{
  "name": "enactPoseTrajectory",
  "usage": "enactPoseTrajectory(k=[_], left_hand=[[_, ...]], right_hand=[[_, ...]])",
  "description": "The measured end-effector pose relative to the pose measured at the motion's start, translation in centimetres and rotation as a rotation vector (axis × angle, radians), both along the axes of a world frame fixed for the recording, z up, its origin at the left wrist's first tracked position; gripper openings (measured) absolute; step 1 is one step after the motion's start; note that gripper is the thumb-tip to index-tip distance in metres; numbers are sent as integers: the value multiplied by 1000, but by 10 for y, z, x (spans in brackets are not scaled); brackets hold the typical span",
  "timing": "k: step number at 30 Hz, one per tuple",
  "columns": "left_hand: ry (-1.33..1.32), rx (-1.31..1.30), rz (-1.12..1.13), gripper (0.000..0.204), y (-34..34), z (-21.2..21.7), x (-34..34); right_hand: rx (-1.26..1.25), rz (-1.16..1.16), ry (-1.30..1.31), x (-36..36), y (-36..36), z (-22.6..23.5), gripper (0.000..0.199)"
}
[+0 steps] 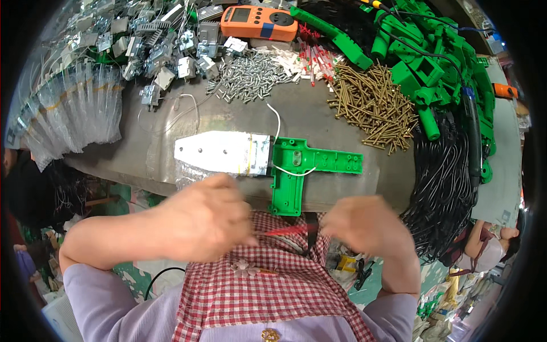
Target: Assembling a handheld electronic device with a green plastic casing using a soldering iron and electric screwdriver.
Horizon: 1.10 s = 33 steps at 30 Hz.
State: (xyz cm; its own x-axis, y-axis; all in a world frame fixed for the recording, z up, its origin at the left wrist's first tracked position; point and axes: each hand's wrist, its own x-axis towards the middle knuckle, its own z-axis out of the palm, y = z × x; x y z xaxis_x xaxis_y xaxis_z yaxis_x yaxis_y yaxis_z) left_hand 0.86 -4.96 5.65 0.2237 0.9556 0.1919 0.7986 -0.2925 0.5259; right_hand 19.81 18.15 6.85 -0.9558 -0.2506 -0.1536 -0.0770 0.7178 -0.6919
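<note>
My left hand (213, 219) and my right hand (364, 225) are held above my checked apron, at the near edge of the work surface. Both look closed and are smeared by motion. Between them runs a thin red strand (289, 230), perhaps wire, blurred; its ends go in toward the fingers of each hand. Just beyond lies a green plastic housing half (289, 191), T-shaped, inner side up, with a white wire (295, 172) across it. A flat silvery-white pointed blade (213, 153) joins its left side, lying partly on clear plastic wrap.
Far side: metal parts (194, 43), silver screws (250, 75), an orange multimeter (259, 23), red-leaded small parts (313, 60) and brass-coloured screws (373, 105). Right: green housings (427, 62), black cables (441, 182) and a dark pen-like tool (472, 137). Left: clear plastic sleeves (85, 114).
</note>
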Motion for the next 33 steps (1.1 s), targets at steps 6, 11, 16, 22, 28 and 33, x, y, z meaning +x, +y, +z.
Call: enactPoseTrajectory(k=[6,11,16,22,28,33], left_hand=[[9,-711,-54,33,-50,-14,-24],[-51,15,320,37,25,-22,4],[-139,296,379,28,67,-64,-1],[-643,259,542,5,54,-73,-13],[-676,315,549,7,54,-76,-15],[-689,338,530,10,53,-77,-14]], right_hand=[[-592,-748,241,-2,20,-33,13],[-1040,-860,13,-30,12,-49,16],[-855,-927,-68,-36,8,-48,17],[-65,-667,192,-47,-11,-49,15],[138,-666,201,-64,-21,-50,13],[334,-558,162,-68,-32,-50,11]])
